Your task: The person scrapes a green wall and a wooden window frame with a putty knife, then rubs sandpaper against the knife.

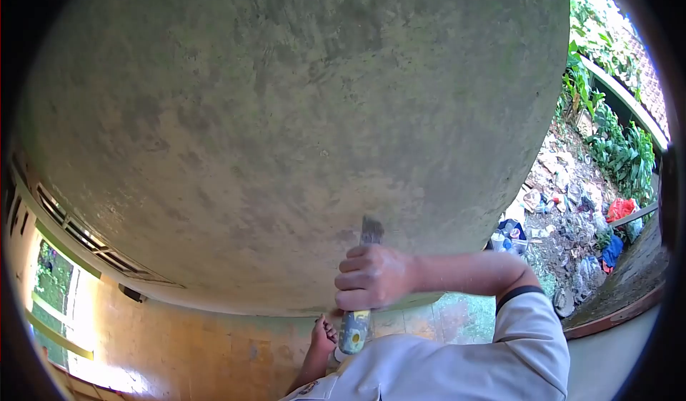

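By the blotchy wall, right hand grips a brush-like tool tight; left hand curled up, can't tell if holding anything.

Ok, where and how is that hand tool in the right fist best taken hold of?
Probably around the middle of the tool, coming from the right, as the right hand does: its long, narrow shape suits a wrapped fist, leaving the grey tip clear towards the wall.

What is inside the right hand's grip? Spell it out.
The right hand wraps a brush-like tool; its dark, flat head shows above the fist and its handle end below. The middle is covered by the fingers and cannot be seen.
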`<state>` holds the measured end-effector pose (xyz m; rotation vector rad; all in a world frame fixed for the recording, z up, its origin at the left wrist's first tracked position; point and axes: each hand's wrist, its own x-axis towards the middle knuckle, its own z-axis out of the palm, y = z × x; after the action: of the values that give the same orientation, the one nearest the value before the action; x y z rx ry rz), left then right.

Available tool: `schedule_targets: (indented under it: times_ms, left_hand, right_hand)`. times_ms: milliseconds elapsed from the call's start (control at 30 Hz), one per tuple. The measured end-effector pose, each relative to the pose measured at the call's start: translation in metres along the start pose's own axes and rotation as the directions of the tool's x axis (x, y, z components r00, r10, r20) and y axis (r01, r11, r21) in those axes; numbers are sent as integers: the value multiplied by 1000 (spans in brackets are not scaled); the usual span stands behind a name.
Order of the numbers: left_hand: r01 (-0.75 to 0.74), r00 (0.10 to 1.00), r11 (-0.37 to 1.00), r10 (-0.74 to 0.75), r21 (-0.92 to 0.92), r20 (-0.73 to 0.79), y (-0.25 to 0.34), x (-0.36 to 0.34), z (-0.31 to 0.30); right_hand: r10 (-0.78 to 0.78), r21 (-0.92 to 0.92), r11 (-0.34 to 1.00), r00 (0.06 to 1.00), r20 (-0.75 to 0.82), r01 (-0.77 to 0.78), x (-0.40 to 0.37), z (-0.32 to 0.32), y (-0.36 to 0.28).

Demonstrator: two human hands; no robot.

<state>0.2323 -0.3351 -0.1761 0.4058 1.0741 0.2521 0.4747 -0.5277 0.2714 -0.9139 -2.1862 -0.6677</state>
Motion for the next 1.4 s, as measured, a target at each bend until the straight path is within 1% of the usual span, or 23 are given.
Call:
schedule_targets:
  times_ms: [67,100,167,200,233,300,333,367,433,567,600,633,667,700,733,867,933,967,1033,1067,1233,1333,1400]
  left_hand:
    - [-295,883,895,122,334,453,-7,37,5]
    - [-295,879,898,120,328,461,-11,-4,-28]
    - [130,795,942,-286,309,535,23,-105,121]
    - [31,766,914,-281,404,578,24,-127,140]
    - [29,765,915,-280,403,580,28,-153,162]
    - [-202,572,788,-387,582,723,35,-192,198]
    - [-296,489,733,-435,613,756,36,-193,204]
    - [-291,491,728,-443,621,750,39,-197,214]
    - [-419,318,573,-634,704,705,42,-213,236]
    - [-487,446,491,-571,722,689,40,-246,267]
    - [-503,487,529,-479,683,730,39,-250,271]
    - [-521,525,563,-381,641,761,37,-253,275]
    - [-520,525,560,-386,645,759,34,-255,278]
    - [-560,513,626,-252,543,820,30,-257,281]
    - [-600,494,675,-109,429,863,28,-259,283]
    - [-603,575,660,-30,448,818,28,-271,288]
    - [-779,483,515,131,357,866,23,-283,296]
    - [-780,481,514,130,356,867,19,-276,295]
    - [-859,379,430,166,279,910,13,-265,296]
    - [-858,381,431,165,281,910,12,-263,294]
    - [-758,476,571,158,314,865,12,-278,307]
    - [-742,514,599,219,301,829,4,-274,312]
    - [-707,548,640,226,301,806,4,-272,314]
  right_hand:
    - [201,270,945,979,-30,-186,-17,3,-14]
    - [199,264,946,980,-21,-186,-28,10,-21]
    - [594,546,763,707,-383,-346,-51,29,-35]
    - [687,570,705,605,-401,-422,-64,36,-44]
    - [685,569,706,607,-402,-421,-71,40,-49]
    - [790,549,595,304,-532,-587,-83,43,-58]
    - [838,497,506,266,-476,-705,-87,35,-68]
    - [840,500,500,256,-479,-707,-90,32,-75]
    - [874,402,399,208,-440,-824,-96,27,-86]
    - [826,584,382,-20,-564,-717,-82,15,-106]
    - [848,717,339,-132,-514,-609,-89,19,-108]
    - [844,715,342,-136,-519,-610,-92,20,-114]
    - [877,824,268,-228,-423,-499,-92,20,-120]
    - [900,909,190,-304,-312,-370,-91,20,-125]
    - [898,909,194,-305,-316,-370,-93,24,-131]
    - [939,900,60,-281,-198,-433,-99,40,-149]
    - [978,918,-20,-199,-65,-397,-94,38,-151]
    - [978,918,-17,-198,-68,-397,-89,33,-150]
    - [971,903,-235,-120,205,-359,-83,24,-147]
    - [971,898,-238,-82,223,-369,-87,27,-146]
    - [968,933,-250,-64,242,-259,-82,25,-131]
    - [994,874,-94,-88,59,-477,-88,39,-126]
    - [992,844,-104,-110,54,-526,-81,38,-124]
